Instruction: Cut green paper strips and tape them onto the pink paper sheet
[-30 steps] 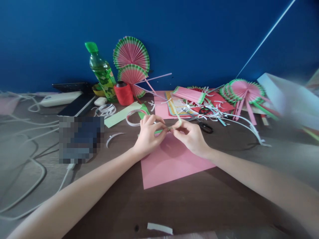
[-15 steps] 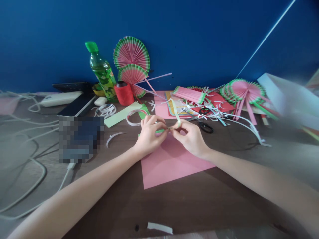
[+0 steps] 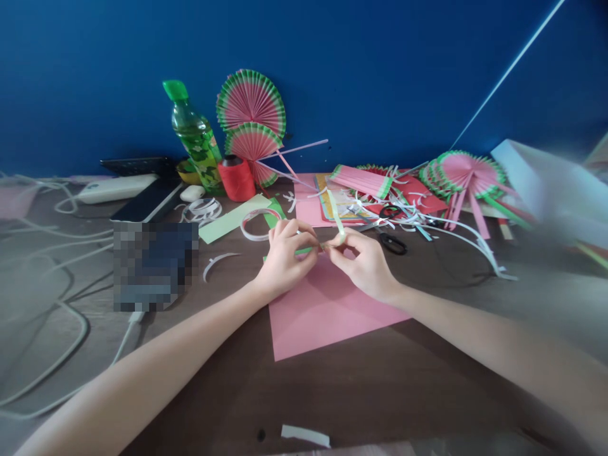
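Note:
My left hand (image 3: 285, 259) and my right hand (image 3: 363, 261) meet fingertip to fingertip above a pink paper sheet (image 3: 327, 310) on the brown table. Both pinch a narrow pale green paper strip (image 3: 337, 218) that curls up and away from the right fingers. A green paper piece (image 3: 274, 217) lies under the left fingers. A clear tape ring (image 3: 254, 225) sits just beyond my left hand, and black-handled scissors (image 3: 390, 239) lie just right of my right hand.
A green bottle (image 3: 194, 136), a red thread spool (image 3: 236, 178) and pink-green paper fans (image 3: 251, 101) stand at the blue wall. More fans (image 3: 463, 172) and white paper trimmings (image 3: 456, 231) crowd the right. White cables (image 3: 52, 304), a blurred-out device (image 3: 154, 265) and a power bank (image 3: 114, 188) lie left.
The strip's free end has risen slightly and my right fingers have shifted a little on it. Everything else stays where it was.

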`<state>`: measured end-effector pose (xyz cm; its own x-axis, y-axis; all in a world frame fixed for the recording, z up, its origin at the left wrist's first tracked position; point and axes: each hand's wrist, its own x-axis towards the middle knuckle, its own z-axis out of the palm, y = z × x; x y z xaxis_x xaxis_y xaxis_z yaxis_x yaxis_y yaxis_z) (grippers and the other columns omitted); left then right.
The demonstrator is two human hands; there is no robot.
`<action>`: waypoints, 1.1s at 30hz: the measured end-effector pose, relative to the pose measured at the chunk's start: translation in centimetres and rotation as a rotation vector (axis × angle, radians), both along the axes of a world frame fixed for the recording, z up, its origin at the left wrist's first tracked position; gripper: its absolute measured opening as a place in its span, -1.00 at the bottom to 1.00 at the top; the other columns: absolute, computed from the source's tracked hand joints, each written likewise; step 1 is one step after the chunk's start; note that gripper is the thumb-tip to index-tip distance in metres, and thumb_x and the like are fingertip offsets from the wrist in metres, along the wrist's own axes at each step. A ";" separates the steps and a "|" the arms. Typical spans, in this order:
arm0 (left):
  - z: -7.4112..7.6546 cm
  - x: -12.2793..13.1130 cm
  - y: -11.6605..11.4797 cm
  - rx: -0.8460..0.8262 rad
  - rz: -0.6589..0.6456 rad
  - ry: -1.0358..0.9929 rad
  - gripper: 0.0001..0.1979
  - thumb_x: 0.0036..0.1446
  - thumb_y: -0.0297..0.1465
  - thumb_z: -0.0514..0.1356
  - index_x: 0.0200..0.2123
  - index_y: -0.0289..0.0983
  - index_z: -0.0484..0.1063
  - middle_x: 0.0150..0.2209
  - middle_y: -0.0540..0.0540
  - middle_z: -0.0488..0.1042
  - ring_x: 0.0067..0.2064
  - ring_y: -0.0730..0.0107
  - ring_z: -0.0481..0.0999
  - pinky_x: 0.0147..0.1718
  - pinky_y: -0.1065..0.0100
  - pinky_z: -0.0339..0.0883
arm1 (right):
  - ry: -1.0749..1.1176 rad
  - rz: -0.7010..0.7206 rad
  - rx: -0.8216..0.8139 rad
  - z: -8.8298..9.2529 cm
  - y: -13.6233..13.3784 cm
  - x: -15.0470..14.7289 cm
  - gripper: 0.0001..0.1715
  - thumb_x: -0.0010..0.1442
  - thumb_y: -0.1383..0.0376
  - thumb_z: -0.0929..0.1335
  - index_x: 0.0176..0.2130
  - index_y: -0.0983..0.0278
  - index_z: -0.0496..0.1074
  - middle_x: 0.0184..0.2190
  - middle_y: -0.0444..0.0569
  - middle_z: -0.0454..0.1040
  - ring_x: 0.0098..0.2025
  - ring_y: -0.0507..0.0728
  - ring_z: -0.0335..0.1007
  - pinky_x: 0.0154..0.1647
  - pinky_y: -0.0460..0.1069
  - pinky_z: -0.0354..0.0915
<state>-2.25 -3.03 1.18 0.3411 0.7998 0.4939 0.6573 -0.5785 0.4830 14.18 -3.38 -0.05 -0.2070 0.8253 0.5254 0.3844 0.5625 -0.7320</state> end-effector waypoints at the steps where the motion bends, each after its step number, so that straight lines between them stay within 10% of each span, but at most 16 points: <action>1: 0.0 0.0 0.0 -0.003 0.000 -0.001 -0.89 0.05 -0.45 0.11 -0.47 -0.23 0.41 -0.24 -0.02 0.40 -0.11 0.30 0.26 -0.10 0.21 0.05 | 0.004 0.004 -0.006 0.0 0.0 0.0 -0.92 0.07 0.38 0.30 -0.44 0.25 0.39 -0.49 -0.12 0.37 -0.40 0.04 0.32 -0.34 -0.06 0.27; 33: 0.1 0.0 0.2 -0.069 -0.022 -0.050 -0.90 0.05 -0.41 0.12 -0.49 -0.24 0.38 -0.27 -0.02 0.38 -0.13 0.32 0.28 -0.08 0.20 0.08 | 0.023 0.022 -0.034 0.0 0.0 0.0 -0.92 0.08 0.36 0.30 -0.43 0.25 0.38 -0.47 -0.12 0.38 -0.38 0.04 0.33 -0.32 -0.05 0.28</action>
<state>-2.23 -2.80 1.28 0.3353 0.8250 0.4550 0.6185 -0.5571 0.5542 14.22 -3.39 0.00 -0.2136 0.8379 0.5022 0.3551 0.5455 -0.7591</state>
